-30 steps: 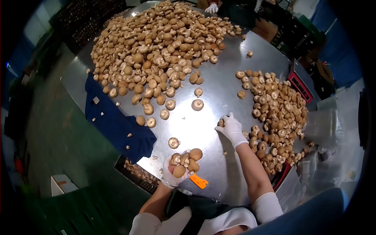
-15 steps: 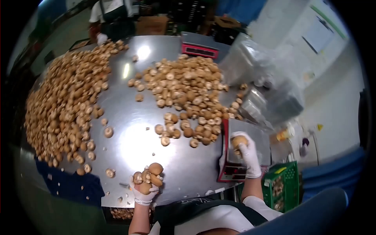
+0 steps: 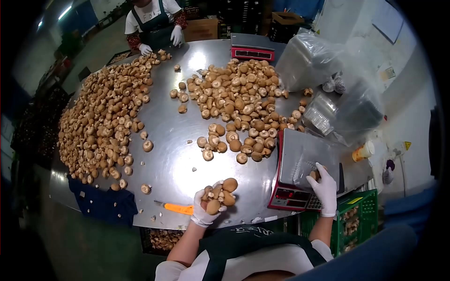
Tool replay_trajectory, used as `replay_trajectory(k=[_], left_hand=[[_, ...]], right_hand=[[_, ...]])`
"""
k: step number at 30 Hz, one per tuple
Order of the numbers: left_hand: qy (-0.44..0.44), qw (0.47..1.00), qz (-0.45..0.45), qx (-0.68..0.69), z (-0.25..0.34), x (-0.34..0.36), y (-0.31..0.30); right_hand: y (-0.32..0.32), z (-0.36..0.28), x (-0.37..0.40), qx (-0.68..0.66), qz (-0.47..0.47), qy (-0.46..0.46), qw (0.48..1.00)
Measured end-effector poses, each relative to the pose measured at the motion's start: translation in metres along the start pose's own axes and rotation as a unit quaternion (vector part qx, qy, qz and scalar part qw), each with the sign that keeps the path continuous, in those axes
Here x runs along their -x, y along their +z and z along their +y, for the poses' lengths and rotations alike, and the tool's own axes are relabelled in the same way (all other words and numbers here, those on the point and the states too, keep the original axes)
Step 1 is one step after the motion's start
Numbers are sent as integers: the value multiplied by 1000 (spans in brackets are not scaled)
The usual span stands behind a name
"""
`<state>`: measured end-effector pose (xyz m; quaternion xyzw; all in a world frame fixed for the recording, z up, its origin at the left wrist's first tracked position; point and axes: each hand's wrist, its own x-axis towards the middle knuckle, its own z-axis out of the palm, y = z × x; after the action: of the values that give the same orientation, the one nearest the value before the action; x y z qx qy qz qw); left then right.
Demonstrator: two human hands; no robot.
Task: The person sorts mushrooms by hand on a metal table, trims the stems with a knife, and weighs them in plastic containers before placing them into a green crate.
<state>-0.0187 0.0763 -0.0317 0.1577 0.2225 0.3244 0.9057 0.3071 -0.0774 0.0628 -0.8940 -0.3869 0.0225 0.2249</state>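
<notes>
Left hand: the gloved left hand [image 3: 205, 210] is held over the near edge of the counter [image 3: 173, 164], its grip cupped closed round a handful of mushrooms [image 3: 220, 193], several of them stacked above the fingers.
Right hand: the right hand [image 3: 325, 188] is laid on the pan of the scale [image 3: 304, 154], its grip loosely curled round a single mushroom [image 3: 314, 175]; whether the pan is touched cannot be told.
Step in hand: mushrooms are judged to be weighed out, one being set on the pan.
Next move: a clean release onto the pan is called for, with the handful kept level so that nothing is spilled.
Surroundings: an orange knife [image 3: 178, 208] is seen just beside the left hand; a sorted heap [image 3: 239, 98] is spread beyond the scale.
</notes>
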Motion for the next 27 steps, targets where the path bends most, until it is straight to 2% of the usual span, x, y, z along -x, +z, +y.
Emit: replay_trajectory(k=[2, 3, 4, 5, 6, 7, 9, 10, 11, 13, 15, 17, 18, 19, 21, 22, 23, 24, 25, 26, 27], left_hand=[[-3, 998, -63, 25, -7, -2, 5], [-5, 998, -64, 21, -10, -5, 5], [-42, 994, -92, 30, -11, -9, 6], [-78, 989, -123, 40, -13, -13, 13], [-74, 985, -154, 29, -16, -13, 21], [-79, 984, -154, 28, -20, -11, 30], [-111, 978, -177, 22, -27, -13, 42], [-141, 982, -124, 13, -36, -13, 35], [-151, 980, -131, 11, -38, -16, 42], [-136, 978, -106, -117, -41, -19, 57], [-167, 976, -104, -96, -45, -30, 73], [-230, 954, -184, 61, -55, -48, 78], [-130, 971, -135, -146, -70, -56, 79], [-142, 971, -80, -172, -81, -66, 87], [-19, 964, -161, -210, -85, -65, 149], [-169, 961, -199, -89, -88, -82, 162], [-311, 922, -228, 34, -90, -99, 175], [-265, 931, -228, -101, -98, -108, 190], [-229, 909, -272, -217, -96, -114, 202], [12, 855, -332, -397, -113, -131, 200], [255, 719, -361, -537, -130, -147, 198]], right_hand=[[-10, -32, 6, -2, -2, -22, 1000], [-10, -44, 9, -1, -2, -40, 999], [-5, -46, 7, -23, 32, -160, 986], [-5, -61, 7, -89, 27, -230, 969], [-11, -81, 9, -133, -44, -286, 948], [-1, -87, 14, -131, -50, -350, 926], [9, -107, 24, -147, -113, -440, 879], [16, -113, 28, -139, -129, -452, 872], [21, -115, 31, -112, -134, -464, 868], [38, -107, 31, -149, -145, -446, 871], [33, -93, 24, -172, -110, -435, 877], [30, -77, 20, -197, -77, -428, 878], [30, -67, 21, -296, -41, -363, 883], [27, -58, 20, -390, -4, -294, 872], [24, -45, 17, -367, 73, -257, 891], [16, -47, 19, -433, 98, -212, 871], [8, -49, 19, -495, 124, -168, 843], [7, -40, 15, -474, 207, -119, 848], [6, -27, 12, -449, 288, -68, 843], [0, -16, 11, -485, 300, -51, 820], [-4, -4, 11, -491, 317, -40, 810]])
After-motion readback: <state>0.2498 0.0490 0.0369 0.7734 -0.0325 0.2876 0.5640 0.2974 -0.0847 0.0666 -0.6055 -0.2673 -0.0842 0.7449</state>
